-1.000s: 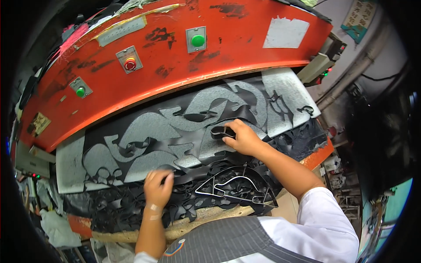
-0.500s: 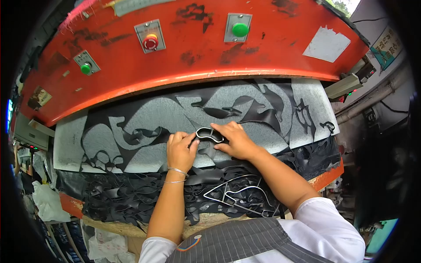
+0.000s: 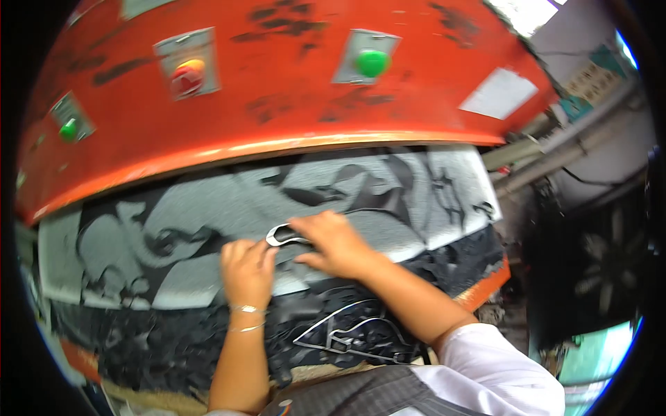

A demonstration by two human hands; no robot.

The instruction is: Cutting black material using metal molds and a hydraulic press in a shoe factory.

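A small curved metal cutting die with a pale rim stands on the grey-and-black sheet material on the press bed. My left hand, with two bangles on its wrist, has its fingertips closed at the die's left end. Across from it, my right hand grips the die's right part, fingers over the far side and thumb on the near side, covering that end. Closer to my body, a larger metal cutting die, pointed at one end, lies on a heap of black scraps.
Above the bed spans an orange-red press head with a red button and green buttons. Curved dark strips lie on the bed. A black fan-like object stands at the right.
The whole view has swung and blurred, shifting the press and bed left and down in the picture. Both hands remain at the small die, which seems moved slightly left.
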